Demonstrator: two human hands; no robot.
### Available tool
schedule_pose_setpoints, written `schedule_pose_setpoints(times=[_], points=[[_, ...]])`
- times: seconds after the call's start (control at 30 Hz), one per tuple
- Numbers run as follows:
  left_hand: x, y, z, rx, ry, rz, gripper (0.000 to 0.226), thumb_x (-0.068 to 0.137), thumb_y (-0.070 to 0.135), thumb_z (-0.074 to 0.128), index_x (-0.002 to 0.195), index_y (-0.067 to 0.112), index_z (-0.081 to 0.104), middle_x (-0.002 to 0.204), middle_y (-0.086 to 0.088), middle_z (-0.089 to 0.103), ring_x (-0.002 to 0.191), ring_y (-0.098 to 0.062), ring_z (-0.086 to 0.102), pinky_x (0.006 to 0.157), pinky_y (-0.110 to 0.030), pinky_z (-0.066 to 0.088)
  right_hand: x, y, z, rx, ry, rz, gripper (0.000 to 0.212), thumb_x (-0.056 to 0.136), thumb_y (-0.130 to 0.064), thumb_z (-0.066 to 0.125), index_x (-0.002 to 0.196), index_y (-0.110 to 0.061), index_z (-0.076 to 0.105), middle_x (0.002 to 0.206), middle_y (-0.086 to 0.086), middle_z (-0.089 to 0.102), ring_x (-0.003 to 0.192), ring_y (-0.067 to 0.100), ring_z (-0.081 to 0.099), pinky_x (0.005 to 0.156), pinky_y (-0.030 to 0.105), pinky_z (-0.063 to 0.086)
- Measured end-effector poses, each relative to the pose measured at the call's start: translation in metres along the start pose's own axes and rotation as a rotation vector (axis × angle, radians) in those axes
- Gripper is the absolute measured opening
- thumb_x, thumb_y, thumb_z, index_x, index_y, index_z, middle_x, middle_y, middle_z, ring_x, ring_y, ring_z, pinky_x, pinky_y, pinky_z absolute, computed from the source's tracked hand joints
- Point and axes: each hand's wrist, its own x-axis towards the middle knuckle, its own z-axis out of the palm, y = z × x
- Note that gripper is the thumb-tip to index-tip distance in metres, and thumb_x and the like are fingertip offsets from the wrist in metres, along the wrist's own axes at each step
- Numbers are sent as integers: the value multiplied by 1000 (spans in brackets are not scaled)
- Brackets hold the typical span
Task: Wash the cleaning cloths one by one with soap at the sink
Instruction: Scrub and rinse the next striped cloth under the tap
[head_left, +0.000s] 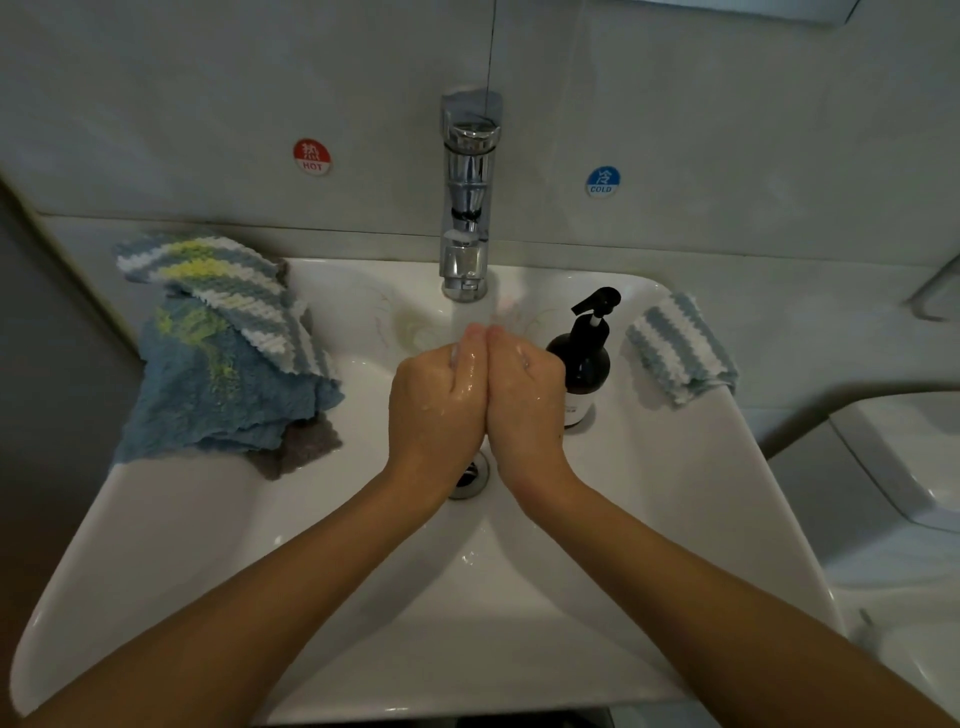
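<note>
Fluffy cloths (218, 364), glossy sink (156, 545), wet hands (478, 395)

Two hands, the left hand (436, 400) and the right hand (524, 395), are showing over one sink (208, 545). One tap (467, 208) is standing behind it. One dark pump bottle (584, 364) is sitting on the rim. One pile of cloths (223, 353) is lying left, at least three in it; one folded striped cloth (680, 348) is lying right. Two round labels are showing: one red label (311, 157), one blue label (602, 182).

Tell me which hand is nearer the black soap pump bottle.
Right. The right hand sits just beside the soap pump bottle, nearly touching it; the left hand presses against the right hand's far side, farther off.
</note>
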Motion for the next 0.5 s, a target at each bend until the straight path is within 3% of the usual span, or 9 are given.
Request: schedule_pose_setpoints(times=[0.1, 0.17, 0.5], points=[[-2, -2, 1, -16, 13, 15, 52, 99, 25, 44, 47, 20, 46, 40, 4, 47, 38, -7, 44, 41, -19, 32, 4, 4, 0, -86, -22, -38, 47, 100, -5, 48, 54, -17, 47, 45, -11, 47, 43, 3, 47, 45, 13, 34], [-3, -4, 1, -14, 1, 9, 54, 100, 19, 44, 46, 22, 44, 38, 8, 46, 38, -6, 44, 41, -17, 32, 3, 4, -1, -64, -28, -9, 48, 99, -4, 47, 52, -17, 45, 42, -12, 46, 43, 3, 44, 46, 17, 34], [-5, -5, -4, 13, -30, 46, 48, 93, 27, 38, 46, 21, 45, 40, 5, 45, 39, -10, 42, 42, -31, 33, -4, 2, -2, -47, -30, -20, 50, 99, -2, 45, 51, -17, 40, 40, -13, 41, 42, 3, 39, 45, 19, 31]])
